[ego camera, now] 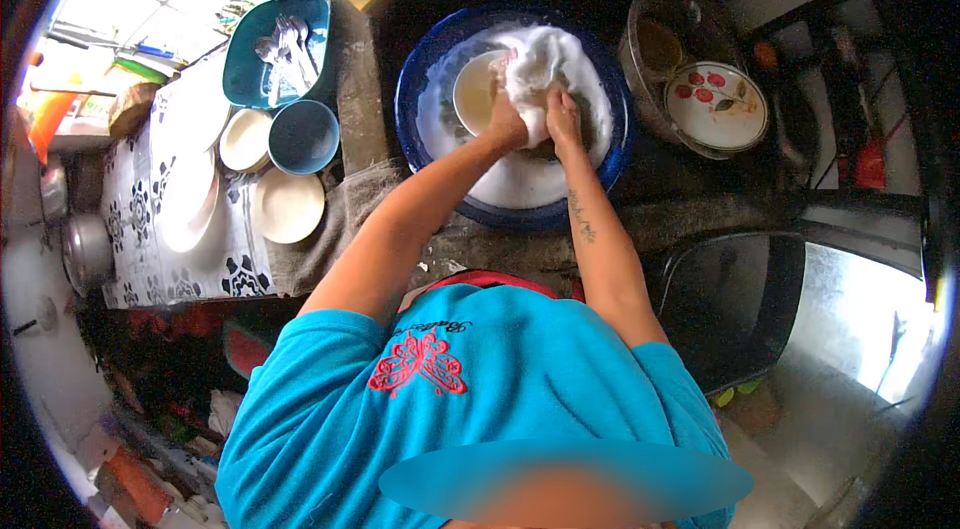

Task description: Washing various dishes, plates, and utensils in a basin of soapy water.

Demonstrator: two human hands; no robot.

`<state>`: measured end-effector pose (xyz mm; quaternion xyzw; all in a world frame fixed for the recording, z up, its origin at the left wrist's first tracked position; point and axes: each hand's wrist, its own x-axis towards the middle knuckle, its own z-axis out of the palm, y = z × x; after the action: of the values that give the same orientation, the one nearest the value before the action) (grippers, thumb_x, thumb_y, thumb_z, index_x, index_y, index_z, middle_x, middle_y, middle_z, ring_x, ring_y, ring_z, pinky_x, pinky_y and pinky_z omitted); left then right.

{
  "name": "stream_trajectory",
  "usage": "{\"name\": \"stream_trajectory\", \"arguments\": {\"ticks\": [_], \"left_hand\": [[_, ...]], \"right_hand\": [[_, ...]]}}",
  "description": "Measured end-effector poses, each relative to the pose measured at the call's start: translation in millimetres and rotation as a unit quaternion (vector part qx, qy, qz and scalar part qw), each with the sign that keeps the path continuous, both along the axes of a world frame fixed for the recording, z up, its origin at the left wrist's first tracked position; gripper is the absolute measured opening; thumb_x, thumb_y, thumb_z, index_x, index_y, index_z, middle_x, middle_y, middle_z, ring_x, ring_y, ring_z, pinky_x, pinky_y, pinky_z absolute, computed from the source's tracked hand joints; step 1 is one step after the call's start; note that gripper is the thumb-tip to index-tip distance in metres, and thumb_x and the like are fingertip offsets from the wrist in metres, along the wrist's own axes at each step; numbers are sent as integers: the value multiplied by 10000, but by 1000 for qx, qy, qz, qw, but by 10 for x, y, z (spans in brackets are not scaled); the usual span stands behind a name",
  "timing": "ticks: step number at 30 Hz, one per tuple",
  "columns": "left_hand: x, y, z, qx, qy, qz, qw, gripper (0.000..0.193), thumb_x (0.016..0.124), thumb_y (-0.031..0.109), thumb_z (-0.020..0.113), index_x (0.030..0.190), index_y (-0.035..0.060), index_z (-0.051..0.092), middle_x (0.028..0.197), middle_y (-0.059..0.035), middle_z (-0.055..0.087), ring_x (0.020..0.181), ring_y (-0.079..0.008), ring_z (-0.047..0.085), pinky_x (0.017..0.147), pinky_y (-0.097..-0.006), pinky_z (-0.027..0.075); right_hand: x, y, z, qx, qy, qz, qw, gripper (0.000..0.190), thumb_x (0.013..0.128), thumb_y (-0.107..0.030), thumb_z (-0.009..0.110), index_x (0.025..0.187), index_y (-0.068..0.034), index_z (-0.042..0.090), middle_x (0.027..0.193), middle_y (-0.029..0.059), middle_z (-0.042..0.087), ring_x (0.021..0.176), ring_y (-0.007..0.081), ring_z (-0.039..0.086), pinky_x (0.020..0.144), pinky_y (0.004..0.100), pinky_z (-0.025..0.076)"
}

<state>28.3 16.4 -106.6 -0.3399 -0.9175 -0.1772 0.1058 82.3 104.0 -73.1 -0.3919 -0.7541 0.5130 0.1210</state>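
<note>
Both hands are inside a blue plastic basin [403,116] of soapy water. Between them is a bundle thick with white suds [546,60]; whether it is a cloth or a sponge under the foam cannot be told. My left hand [508,113] grips its left side, foam covering part of the fingers. On the right side, my right hand [562,116] is curled against the same bundle. A cream bowl [474,98] lies in the basin just left of my left hand, whose fingers overlap its right part.
Left on a patterned cloth [244,278] stand a teal tub [238,71] with spoons and forks, a dark blue bowl [304,137], and cream dishes [289,206]. Right of the basin, a cherry-patterned plate [716,109] rests on a clear tub [637,71]. A dark panel [720,311] stands lower right.
</note>
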Motion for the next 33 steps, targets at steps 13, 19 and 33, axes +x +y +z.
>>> {"name": "stream_trajectory", "arguments": {"ticks": [13, 19, 33], "left_hand": [[-2, -666, 618, 101, -84, -16, 991, 486, 746, 274, 527, 1213, 164, 450, 1169, -130, 501, 1126, -330, 418, 984, -439, 247], [-269, -450, 352, 242, -336, 172, 894, 545, 688, 134, 536, 1216, 66, 419, 966, -221, 583, 916, -335, 564, 806, -381, 426], [-847, -335, 598, -18, -224, 8, 974, 369, 662, 274, 581, 1001, 130, 590, 952, -165, 598, 896, -315, 579, 778, -379, 461]], "right_hand": [[27, 11, 5, 384, -15, 116, 916, 632, 738, -16, 475, 1306, 23, 199, 1360, 248, 148, 1243, 443, 127, 1021, 458, 153], [148, -295, -187, 349, -207, 405, 819, 553, 725, -197, 509, 1226, 6, 392, 1322, 273, 220, 1237, 467, 120, 989, 590, 48], [315, -198, -196, 503, -205, 447, 711, 284, 787, -133, 430, 1015, -10, 545, 1000, 161, 571, 904, 277, 549, 824, 395, 402]]}}
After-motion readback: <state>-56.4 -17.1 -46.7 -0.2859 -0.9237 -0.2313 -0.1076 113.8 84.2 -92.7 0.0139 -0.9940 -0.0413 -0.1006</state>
